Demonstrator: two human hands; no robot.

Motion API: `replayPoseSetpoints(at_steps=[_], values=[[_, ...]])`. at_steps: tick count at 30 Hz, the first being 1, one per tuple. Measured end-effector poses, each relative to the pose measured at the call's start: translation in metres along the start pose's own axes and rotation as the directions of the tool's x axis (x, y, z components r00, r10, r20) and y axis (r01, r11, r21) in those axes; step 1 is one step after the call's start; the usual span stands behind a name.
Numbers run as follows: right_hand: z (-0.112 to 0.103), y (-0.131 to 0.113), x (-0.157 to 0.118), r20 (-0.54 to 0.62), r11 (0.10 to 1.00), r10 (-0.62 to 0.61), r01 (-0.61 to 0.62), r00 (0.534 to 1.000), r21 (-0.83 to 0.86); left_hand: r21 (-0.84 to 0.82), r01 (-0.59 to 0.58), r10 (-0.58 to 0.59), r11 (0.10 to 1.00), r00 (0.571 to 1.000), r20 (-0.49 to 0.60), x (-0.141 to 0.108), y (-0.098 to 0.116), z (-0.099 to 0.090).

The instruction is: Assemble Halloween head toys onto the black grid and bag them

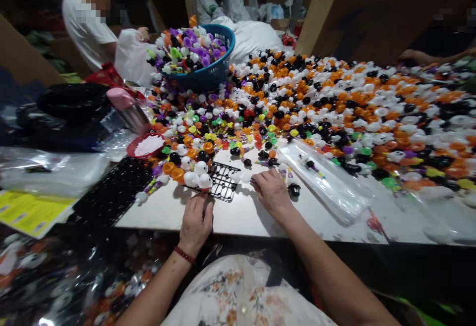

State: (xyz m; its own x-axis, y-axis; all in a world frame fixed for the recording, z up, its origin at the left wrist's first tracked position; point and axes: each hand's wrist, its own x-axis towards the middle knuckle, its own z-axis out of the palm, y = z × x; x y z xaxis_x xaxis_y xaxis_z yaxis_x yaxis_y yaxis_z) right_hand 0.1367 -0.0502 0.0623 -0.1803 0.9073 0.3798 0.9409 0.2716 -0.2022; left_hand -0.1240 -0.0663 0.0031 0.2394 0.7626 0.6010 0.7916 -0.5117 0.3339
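Observation:
A black plastic grid tray [224, 181] lies on the white table, its left part filled with small figure-headed toys, among them white heads [201, 173] and orange ones [174, 171]. My left hand [195, 219] is closed at the tray's near edge, just below the white heads; its fingertips are partly hidden. To the right of the tray, my right hand [273, 192] pinches a small white-headed toy [243, 176], which is blurred. Close by that hand sits a loose black-headed toy [293, 190].
A big heap of similar toys [334, 98] covers the table's back and right. Behind it stands a blue basket [219, 68]. Clear plastic bags [327, 182] and red-handled scissors [375, 224] lie at right. More black grid trays [111, 187] lie left. Co-workers [87, 28] are beyond.

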Motion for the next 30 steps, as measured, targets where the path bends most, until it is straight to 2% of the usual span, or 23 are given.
replayPoseSetpoints(at_steps=[4,7,9,13,16,18,25,30], values=[[0.006,-0.019,0.019,0.034,0.964,-0.024,0.014,0.999,0.265,-0.122,0.039,-0.057,0.992,0.986,-0.155,0.003,0.006,-0.019],[0.009,-0.031,0.037,0.058,0.895,-0.048,0.017,0.997,0.445,-0.091,0.005,-0.025,0.996,0.975,-0.219,0.019,0.009,-0.04],[0.012,-0.039,0.05,0.058,0.86,-0.08,0.04,0.995,0.509,-0.032,-0.056,0.049,0.998,0.979,-0.198,0.037,0.009,-0.055],[0.013,-0.055,0.075,0.121,0.82,-0.158,0.062,0.98,0.569,0.026,-0.192,0.193,0.981,0.981,-0.01,0.074,0.004,-0.071],[0.009,-0.067,0.089,0.192,0.82,-0.131,-0.002,0.973,0.573,0.029,-0.242,0.237,0.97,0.964,0.123,0.091,0.0,-0.071],[0.007,-0.074,0.093,0.214,0.806,-0.091,-0.054,0.973,0.59,0.013,-0.275,0.269,0.961,0.949,0.162,0.096,-0.002,-0.068],[0.006,-0.087,0.091,0.198,0.761,-0.074,-0.073,0.977,0.644,0.024,-0.329,0.325,0.944,0.94,0.108,0.104,-0.009,-0.05],[0.007,-0.091,0.081,0.223,0.71,-0.009,-0.151,0.975,0.688,0.037,-0.39,0.38,0.92,0.911,0.159,0.106,-0.014,-0.04]])
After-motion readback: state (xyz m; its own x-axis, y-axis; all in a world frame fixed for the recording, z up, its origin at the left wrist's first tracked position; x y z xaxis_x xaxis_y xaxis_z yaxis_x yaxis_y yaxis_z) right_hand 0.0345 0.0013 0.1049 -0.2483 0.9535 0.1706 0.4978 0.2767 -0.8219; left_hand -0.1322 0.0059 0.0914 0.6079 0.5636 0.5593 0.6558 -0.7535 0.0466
